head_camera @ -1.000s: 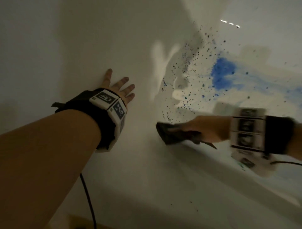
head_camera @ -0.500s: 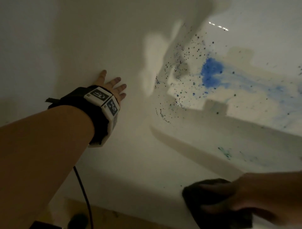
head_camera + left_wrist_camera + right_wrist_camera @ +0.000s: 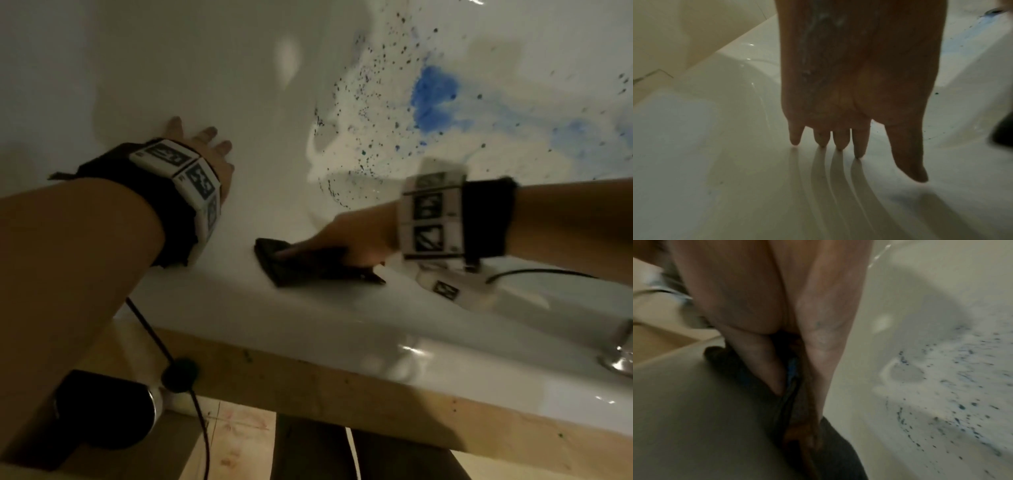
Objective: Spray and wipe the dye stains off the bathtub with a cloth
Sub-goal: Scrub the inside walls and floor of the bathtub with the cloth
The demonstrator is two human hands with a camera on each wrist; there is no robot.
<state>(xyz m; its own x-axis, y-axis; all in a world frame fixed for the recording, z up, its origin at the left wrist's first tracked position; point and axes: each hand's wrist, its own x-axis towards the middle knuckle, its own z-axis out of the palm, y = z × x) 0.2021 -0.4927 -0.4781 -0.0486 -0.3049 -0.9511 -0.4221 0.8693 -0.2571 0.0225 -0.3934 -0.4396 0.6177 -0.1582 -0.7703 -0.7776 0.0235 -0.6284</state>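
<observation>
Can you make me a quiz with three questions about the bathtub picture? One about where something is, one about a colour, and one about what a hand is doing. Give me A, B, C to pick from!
1. Where is the cloth?
A. On the tub's near rim
B. On the big stain
C. On the floor

2. What colour is the big stain?
A. Red
B. Blue
C. Yellow

3. What is the left hand doing?
A. Holding a spray bottle
B. Making a fist
C. Resting flat on the bathtub

Answers:
1 A: the right hand presses the dark cloth on the rim, short of the stains.
2 B: a bright blue patch with dark specks around it.
3 C: its fingers are spread straight, tips touching the white surface, holding nothing.
</observation>
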